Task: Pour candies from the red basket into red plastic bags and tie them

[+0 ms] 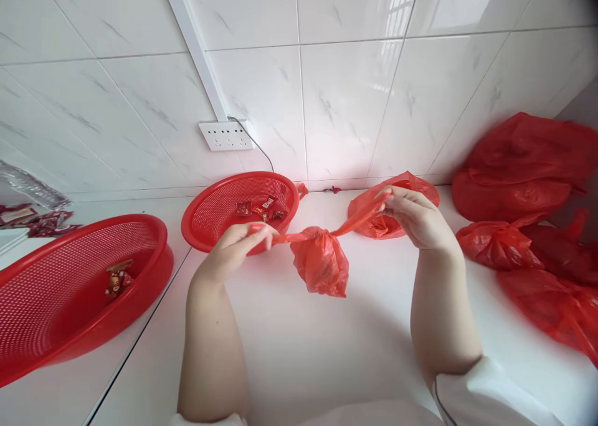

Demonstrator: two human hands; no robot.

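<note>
Between my hands hangs a small red plastic bag, its neck gathered and its two handles stretched out sideways. What it contains is hidden by the film. My left hand pinches the left handle, in front of a red perforated basket. The right handle is gripped in my right hand, which is in front of another red plastic bag lying by the wall. Several small wrapped packets lie inside the basket behind my left hand.
A larger red basket with a few packets stands at left. Several filled red bags are heaped at right beneath a big red bag. A power strip is fixed to the tiled wall, with a cable running down.
</note>
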